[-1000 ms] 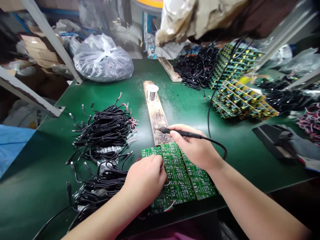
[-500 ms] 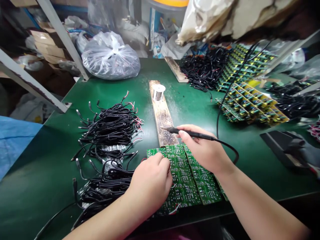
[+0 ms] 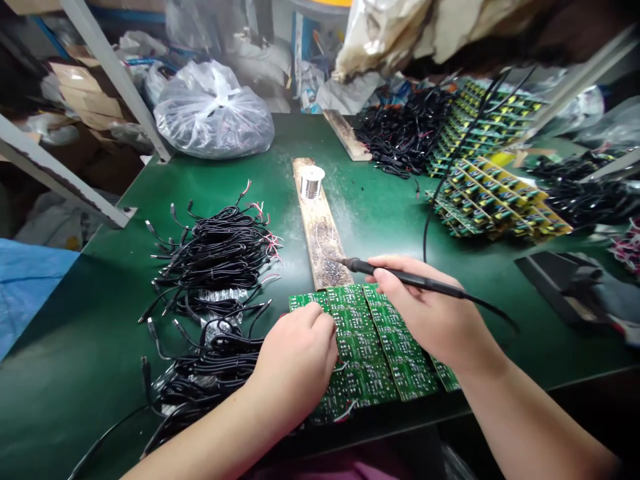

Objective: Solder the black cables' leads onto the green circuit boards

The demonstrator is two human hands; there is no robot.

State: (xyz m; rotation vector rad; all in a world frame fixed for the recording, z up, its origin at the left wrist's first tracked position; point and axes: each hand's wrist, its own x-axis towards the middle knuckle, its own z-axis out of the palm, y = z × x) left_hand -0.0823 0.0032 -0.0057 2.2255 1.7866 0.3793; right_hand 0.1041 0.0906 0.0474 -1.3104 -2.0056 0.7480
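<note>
Right hand (image 3: 430,313) up top, a soldering iron (image 3: 413,280) pinched between thumb and fingers (image 3: 387,268), and the tip now sits further right than a moment ago, just off the scorched end of a wooden plank (image 3: 320,230) rather than over it. The left hand (image 3: 295,360) stays put, fingers curled and pressed close together on the green circuit boards (image 3: 367,347); whether they pinch an edge, I can't tell. At least three strips of those boards lie side by side, right by the bench's (image 3: 85,333) near edge, with another corner poking out under the right wrist. One spool of solder wire (image 3: 313,182) stands on the plank's far end. Two heaps of black cable (image 3: 220,250) sit left of the boards, red and white wire ends showing, a crumple of foil (image 3: 223,297) between them. Toward the far right corner, two banks of stacked boards (image 3: 500,200) and more tangled cable. Past the far edge, one bulging plastic bag (image 3: 213,113).
</note>
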